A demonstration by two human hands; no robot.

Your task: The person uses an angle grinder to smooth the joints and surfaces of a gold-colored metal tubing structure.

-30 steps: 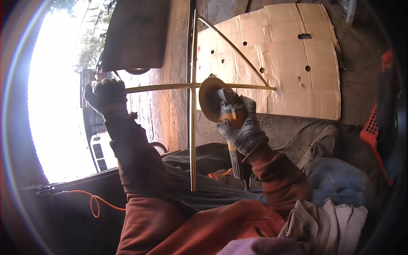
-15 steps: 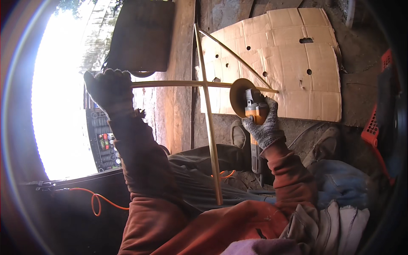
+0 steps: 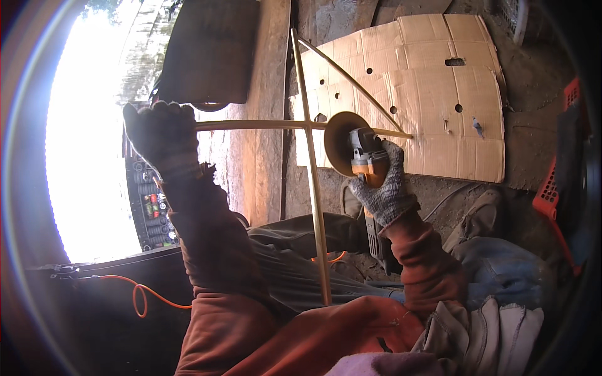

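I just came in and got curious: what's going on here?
Someone wearing gloves has their left hand closed around the left end of a gold-coloured frame made of crossed bars. Their right hand holds an orange and grey grinder. Its round disc is right by the frame, but I can't tell if they touch. Flattened cardboard lies beyond.

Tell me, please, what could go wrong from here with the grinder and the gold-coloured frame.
The frame, held at one end by the left hand, might twist if the disc catches it. The right hand, in a knitted glove, grips the grinder near the disc, so the glove could snag. Any sparks might scorch the cardboard lying nearby.
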